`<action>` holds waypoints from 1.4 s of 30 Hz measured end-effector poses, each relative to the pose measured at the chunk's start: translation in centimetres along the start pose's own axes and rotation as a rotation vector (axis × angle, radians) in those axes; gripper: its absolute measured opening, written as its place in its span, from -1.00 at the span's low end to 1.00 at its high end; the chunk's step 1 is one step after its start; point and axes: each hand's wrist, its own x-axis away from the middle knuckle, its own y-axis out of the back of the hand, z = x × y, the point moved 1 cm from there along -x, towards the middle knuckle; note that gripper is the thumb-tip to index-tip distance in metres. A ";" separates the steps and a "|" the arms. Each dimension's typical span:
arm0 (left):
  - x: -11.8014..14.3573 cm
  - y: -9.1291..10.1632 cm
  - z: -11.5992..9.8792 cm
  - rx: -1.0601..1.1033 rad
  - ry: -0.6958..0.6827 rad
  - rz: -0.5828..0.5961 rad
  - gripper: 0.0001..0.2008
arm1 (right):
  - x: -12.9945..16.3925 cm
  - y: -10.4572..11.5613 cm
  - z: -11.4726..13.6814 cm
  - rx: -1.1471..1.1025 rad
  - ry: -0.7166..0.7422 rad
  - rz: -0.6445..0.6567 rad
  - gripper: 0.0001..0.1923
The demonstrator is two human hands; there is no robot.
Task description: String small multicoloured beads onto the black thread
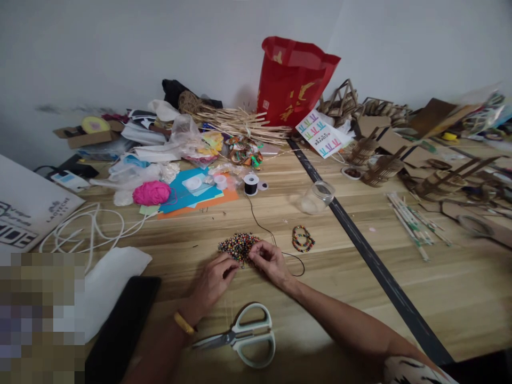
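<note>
A loose pile of small multicoloured beads lies on the table between my hands. My left hand is at the pile's near left edge, thumb and fingers drawn together; what they grip is too small to make out. On the right, my right hand pinches at the pile's edge, and its fingertips hide whatever is in them. Black cord runs from a white spool down to my right hand and loops out beside it. Two beaded bracelets lie right of that hand. Scissors rest below, blades pointing left.
A glass jar stands near the black strip crossing the table. Pink yarn, coloured paper and a red bag are farther back. Small woven baskets sit at right; a dark flat object lies at lower left.
</note>
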 end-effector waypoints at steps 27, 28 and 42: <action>0.0 -0.2 1.1 0.290 0.216 -0.102 -0.92 | 0.0 0.1 -0.5 0.042 0.000 0.030 -0.65; 0.0 -0.2 1.3 0.364 0.253 -0.107 -0.93 | 0.0 0.1 -0.5 0.044 -0.005 0.031 -0.64; -0.3 0.6 1.5 0.693 0.467 -0.011 -0.82 | 0.9 -0.2 -0.4 0.300 0.121 0.167 -0.82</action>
